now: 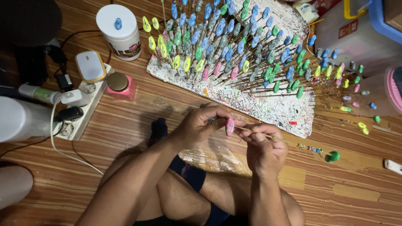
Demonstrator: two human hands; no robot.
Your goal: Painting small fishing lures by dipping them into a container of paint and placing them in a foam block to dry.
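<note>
At far left, a white power strip [86,106] lies on the wooden floor [125,125], with plugs and a white cable seated in it. A small pink jar with a gold lid [119,86] stands just beside the strip. Behind it stands a white tub [120,31] with a blue bead resting on its lid.

At centre, the left hand [197,125] is curled, thumb and forefinger pinched together near a small pink oval bead [229,126]. Whether the fingertips contact the bead itself or only its edge cannot be determined.

Just to the right, the right hand [264,148] is closed around a thin wooden stick [251,132], which carries the pink bead on its tip. The bead sits between both hands, above the person's crossed legs.

Behind the hands lies a paint-speckled white board [268,109], holding many upright sticks topped with blue, green, yellow, grey and pink beads.

At right, a loose green bead [333,157] lies on the floor, well apart from the hands.
</note>
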